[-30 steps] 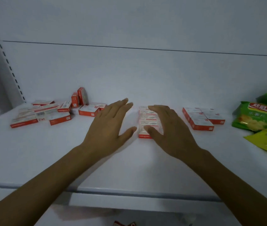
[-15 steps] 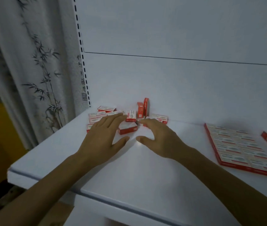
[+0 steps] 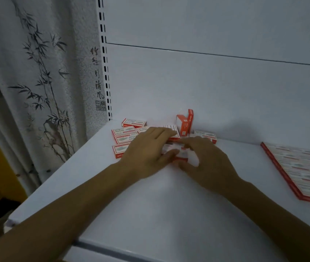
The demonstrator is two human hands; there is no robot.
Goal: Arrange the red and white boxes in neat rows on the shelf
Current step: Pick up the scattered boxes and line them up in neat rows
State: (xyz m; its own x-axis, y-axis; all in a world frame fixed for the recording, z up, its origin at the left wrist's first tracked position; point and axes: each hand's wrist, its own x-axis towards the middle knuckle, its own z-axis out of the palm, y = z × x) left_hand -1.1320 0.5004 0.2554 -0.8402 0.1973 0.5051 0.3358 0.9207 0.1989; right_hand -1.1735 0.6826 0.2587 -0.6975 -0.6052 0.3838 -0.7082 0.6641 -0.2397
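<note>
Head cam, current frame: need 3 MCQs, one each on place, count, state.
1. Where does the neat block of boxes lie?
A. Right of the right hand
B. Left of it
C. Directly under it

2. How many upright boxes stand by the back wall?
A. None
B. Two
C. Five

3. What is the right hand doing?
A. Lying flat on the neat block
B. Hanging idle at the person's side
C. Curling round a small box by the loose pile

Key: A, the block sits at the frame's right edge. B, two red boxes stand on end. C, thumb and fingers curve round the box.
</note>
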